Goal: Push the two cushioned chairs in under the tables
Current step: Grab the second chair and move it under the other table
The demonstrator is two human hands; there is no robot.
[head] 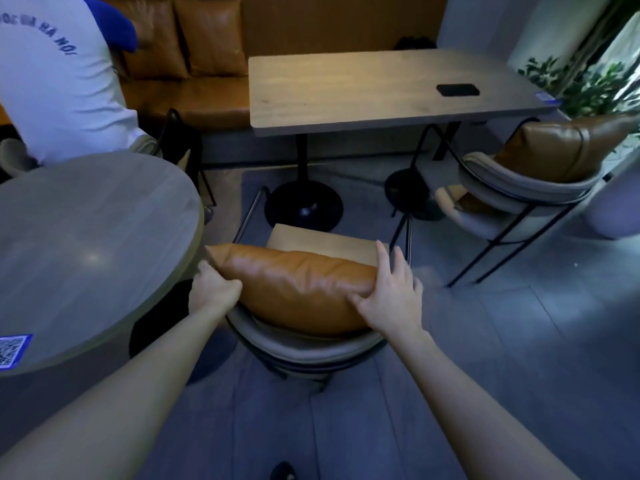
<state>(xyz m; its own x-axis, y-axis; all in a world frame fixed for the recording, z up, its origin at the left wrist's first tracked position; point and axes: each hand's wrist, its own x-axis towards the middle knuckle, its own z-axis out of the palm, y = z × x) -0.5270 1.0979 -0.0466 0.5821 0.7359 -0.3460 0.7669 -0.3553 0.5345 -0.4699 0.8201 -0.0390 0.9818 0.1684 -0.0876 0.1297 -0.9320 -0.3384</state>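
A grey chair (304, 351) with a tan seat and black metal legs stands in front of me, pulled back from the rectangular wooden table (363, 84). A brown leather cushion (298, 289) leans against its curved backrest. My left hand (211, 289) grips the cushion's left end at the backrest. My right hand (391, 292) lies on the cushion's right end with fingers spread. A second grey chair (519, 192) with a brown cushion (561, 147) stands at the table's right side, angled outward.
A round grey table (79, 244) with a QR sticker sits close on my left. A person in a white shirt (59, 74) bends over at the far left. A brown sofa (194, 64) lines the wall. A black phone (458, 89) lies on the rectangular table. Plants stand far right.
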